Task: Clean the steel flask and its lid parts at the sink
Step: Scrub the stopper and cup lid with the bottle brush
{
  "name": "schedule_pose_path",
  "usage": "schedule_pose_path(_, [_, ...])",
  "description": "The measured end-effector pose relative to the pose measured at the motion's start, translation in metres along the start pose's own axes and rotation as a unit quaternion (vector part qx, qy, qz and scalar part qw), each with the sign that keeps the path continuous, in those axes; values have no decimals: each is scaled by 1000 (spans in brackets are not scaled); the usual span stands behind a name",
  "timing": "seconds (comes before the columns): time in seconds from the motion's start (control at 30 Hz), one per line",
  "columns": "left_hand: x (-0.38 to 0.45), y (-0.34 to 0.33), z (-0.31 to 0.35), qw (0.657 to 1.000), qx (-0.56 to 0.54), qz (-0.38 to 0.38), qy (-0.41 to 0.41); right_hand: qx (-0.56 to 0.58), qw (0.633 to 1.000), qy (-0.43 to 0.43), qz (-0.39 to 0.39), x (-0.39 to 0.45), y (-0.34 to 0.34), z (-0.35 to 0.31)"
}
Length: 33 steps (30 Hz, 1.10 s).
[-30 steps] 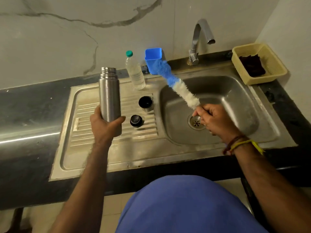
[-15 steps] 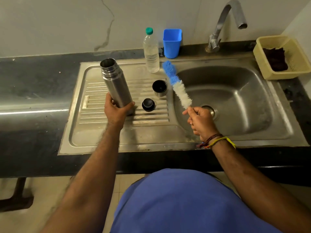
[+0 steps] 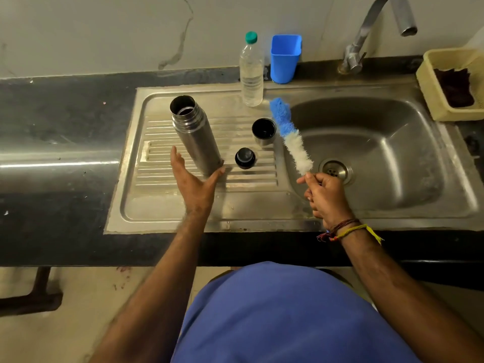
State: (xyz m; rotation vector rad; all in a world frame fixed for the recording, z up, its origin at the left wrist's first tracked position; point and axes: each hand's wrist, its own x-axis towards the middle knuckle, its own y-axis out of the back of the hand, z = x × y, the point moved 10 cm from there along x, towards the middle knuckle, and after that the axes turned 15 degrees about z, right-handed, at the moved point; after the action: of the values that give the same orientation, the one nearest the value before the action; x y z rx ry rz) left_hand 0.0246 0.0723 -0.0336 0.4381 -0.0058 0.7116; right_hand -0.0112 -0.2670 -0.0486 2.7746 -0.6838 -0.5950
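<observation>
Steel flask [image 3: 195, 134] stands open-mouthed on the drainboard [image 3: 157, 205], likely rigid and slick; we'd grip mid-body. Left hand [image 3: 195, 186] spread just beside its base. Right hand [image 3: 326, 196] pinches the bottle brush [image 3: 292, 137]. Cup lid [image 3: 264, 131] and stopper [image 3: 245, 158] nearby.

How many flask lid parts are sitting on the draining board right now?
2: the steel cup stands open-side up beside the basin, and the black stopper sits just nearer, right of the flask. None seems hidden.
</observation>
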Motion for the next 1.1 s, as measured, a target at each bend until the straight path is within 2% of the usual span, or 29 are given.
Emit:
schedule_pose_path(0.1, [-22, 27, 19, 993, 20, 85, -85, 2, 1000, 2, 12, 1, 6, 2])
schedule_pose_path(0.13, [-29, 27, 27, 990, 21, 81, -117, 3, 1000, 3, 18, 2, 8, 2])
schedule_pose_path(0.2, [-41, 5, 42, 988, 22, -5, -154, -1, 1000, 8, 27, 3, 11, 2])
schedule_pose_path(0.27, [-47, -32, 49, 980, 53, -108, -159, -15, 999, 21, 30, 3, 12, -3])
schedule_pose_path(0.37, [-40, -76, 48, 977, 93, -163, -107, -50, 997, 56, 27, 4, 12, -12])
schedule_pose_path(0.57, [-30, -106, 44, 981, 99, -161, -47, -89, 989, 117, 27, 8, 32, -20])
schedule_pose_path(0.67, [-30, -113, 60, 983, 57, -155, -83, -89, 984, 143, 56, 5, 63, -17])
schedule_pose_path(0.77, [-31, -131, 85, 984, 32, -157, -80, -76, 977, 183, 79, -5, 82, -24])
schedule_pose_path(0.9, [-24, -156, 129, 976, 19, -183, -116, -160, 944, 277, 75, -16, 76, -40])
schedule_pose_path(1.0, [-20, -163, 154, 969, 9, -190, -158, -167, 934, 297, 109, -11, 96, -43])
schedule_pose_path(1.1, [-39, -185, 166, 953, 38, -230, -192, -159, 930, 305, 129, -2, 101, -55])
